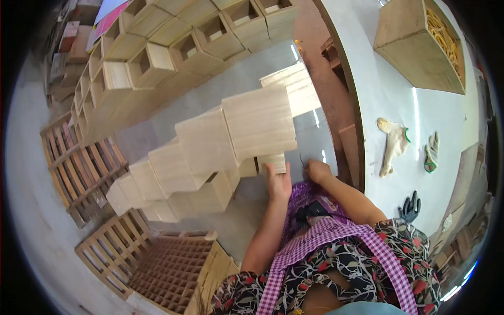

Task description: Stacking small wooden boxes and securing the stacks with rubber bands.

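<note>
A stack of pale wooden boxes (pixel 210 152) stands on the floor in front of me, stepped down to the left. My left hand (pixel 278 182) presses flat against the underside of a small wooden box (pixel 272 163) at the near end of the stack, fingers spread. My right hand (pixel 318 170) is curled into a loose fist next to it, over a grey sheet (pixel 315 142) on the floor; whether it pinches anything is unclear. A purple checked apron covers my front.
Rows of open wooden boxes (pixel 173 42) fill the far floor. Slatted wooden pallets (pixel 84 168) and a wooden grid crate (pixel 178 262) lie at left. A white table (pixel 388 94) at right bears a wooden box (pixel 420 47) and several gloves (pixel 394 144).
</note>
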A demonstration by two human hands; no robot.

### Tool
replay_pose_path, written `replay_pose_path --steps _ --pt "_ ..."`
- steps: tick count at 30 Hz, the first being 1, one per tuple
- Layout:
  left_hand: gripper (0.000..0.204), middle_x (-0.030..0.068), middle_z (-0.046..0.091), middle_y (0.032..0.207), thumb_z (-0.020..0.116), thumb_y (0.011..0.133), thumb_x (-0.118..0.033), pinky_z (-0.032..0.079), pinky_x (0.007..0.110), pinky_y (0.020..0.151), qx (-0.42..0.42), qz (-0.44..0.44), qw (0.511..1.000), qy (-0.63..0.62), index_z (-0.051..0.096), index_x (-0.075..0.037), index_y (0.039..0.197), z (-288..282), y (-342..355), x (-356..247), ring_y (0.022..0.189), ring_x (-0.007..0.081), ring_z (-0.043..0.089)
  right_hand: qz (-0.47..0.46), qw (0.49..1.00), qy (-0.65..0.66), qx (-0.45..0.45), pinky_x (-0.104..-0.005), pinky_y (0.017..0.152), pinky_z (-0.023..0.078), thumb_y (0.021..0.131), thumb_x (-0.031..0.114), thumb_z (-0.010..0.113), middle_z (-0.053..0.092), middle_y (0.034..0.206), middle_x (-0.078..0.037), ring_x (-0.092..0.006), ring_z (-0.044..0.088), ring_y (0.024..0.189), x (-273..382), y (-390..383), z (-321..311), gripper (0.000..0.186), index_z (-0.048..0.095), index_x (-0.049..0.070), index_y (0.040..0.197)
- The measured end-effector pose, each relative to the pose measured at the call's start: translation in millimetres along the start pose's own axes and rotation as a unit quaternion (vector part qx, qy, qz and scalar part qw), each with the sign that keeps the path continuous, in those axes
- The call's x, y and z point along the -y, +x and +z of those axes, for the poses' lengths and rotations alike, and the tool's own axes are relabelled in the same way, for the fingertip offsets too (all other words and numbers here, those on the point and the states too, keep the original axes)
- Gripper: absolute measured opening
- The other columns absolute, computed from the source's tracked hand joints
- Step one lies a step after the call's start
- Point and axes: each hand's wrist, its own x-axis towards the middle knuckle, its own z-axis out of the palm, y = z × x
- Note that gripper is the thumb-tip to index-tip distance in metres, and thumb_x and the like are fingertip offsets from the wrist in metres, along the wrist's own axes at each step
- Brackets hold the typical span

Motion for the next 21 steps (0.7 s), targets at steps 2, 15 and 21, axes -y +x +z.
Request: replay_pose_path --steps 2,15,21 --pt "0.059 -0.0022 0.03 0.147 0.044 0.094 -0.046 0.018 0.046 0.112 0.036 -0.01 0.999 -0.024 0.026 -0.018 0.142 -0.3 2.3 3.7 0.134 0.0157 0.027 0.008 1.0 0.011 -0.025 -0.0444 0.074 0.05 0.081 0.027 0.06 0.065 0.094 -0.019 -0.036 0.063 0.086 -10.2 16.9 20.2 0.027 0.059 0.004 0.095" --pt "0.084 0.0044 0.006 0.153 0.043 0.087 -0.06 0.017 0.043 0.113 -0.009 -0.12 0.99 0.073 0.004 -0.017 0.147 2.1 -15.9 -7.8 0.14 0.0286 0.011 -0.019 0.997 -0.058 -0.044 -0.0436 0.069 0.052 0.079 0.027 0.056 0.067 0.086 -0.016 -0.0321 0.065 0.08 -24.6 35.8 55.5 0.023 0.063 0.006 0.084" --pt "0.074 0.0141 0.018 0.148 0.042 0.094 -0.048 0.029 0.042 0.108 -0.026 -0.215 0.963 0.16 0.016 0.002 0.141 -14.8 -42.9 -22.5 0.133 0.03 0.03 0.007 0.994 -0.07 -0.08 -0.0441 0.064 0.052 0.08 0.022 0.052 0.066 0.082 -0.016 -0.0328 0.065 0.075 -11.5 31.1 66.0 0.019 0.064 0.008 0.083"
